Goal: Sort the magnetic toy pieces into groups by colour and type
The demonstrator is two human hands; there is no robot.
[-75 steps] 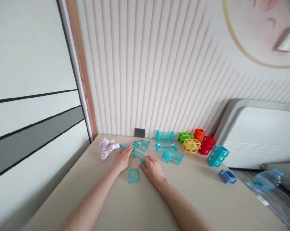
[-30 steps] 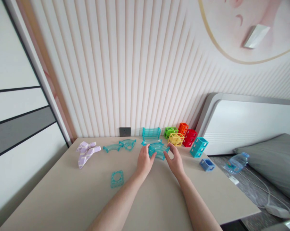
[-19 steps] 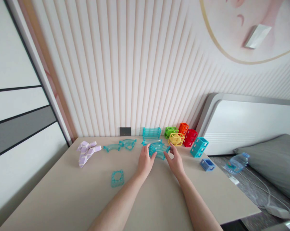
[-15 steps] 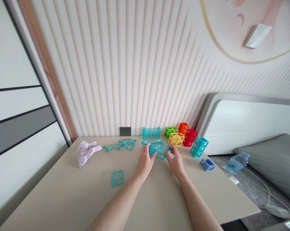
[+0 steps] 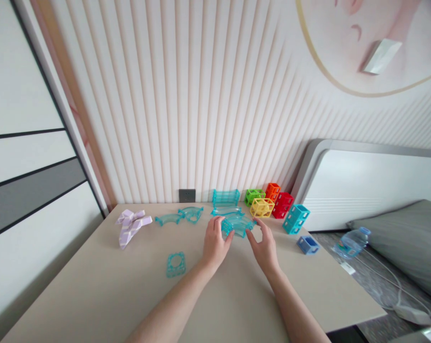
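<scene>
A stack of clear teal curved track pieces (image 5: 237,225) sits on the beige table (image 5: 236,295) near its far middle. My left hand (image 5: 214,243) grips the stack's left end, fingers curled on it. My right hand (image 5: 265,245) holds the right end the same way. More teal curved pieces (image 5: 179,215) lie to the left. A flat teal square plate with a round hole (image 5: 175,264) lies nearer me. A straight teal track section (image 5: 225,196) stands behind the stack by the wall.
Purple zigzag pieces (image 5: 132,225) lie at the far left. Green (image 5: 254,195), orange (image 5: 273,189), yellow (image 5: 261,207), red (image 5: 282,205) and teal (image 5: 295,218) lattice blocks cluster at the back right; a small blue block (image 5: 307,244) sits near the right edge. A plastic bottle (image 5: 351,242) lies beyond the table.
Since 2.5 s ago both hands left the curved piece near the square plate and moved right to the stack. In the last second they drew slightly toward me on the stack.
</scene>
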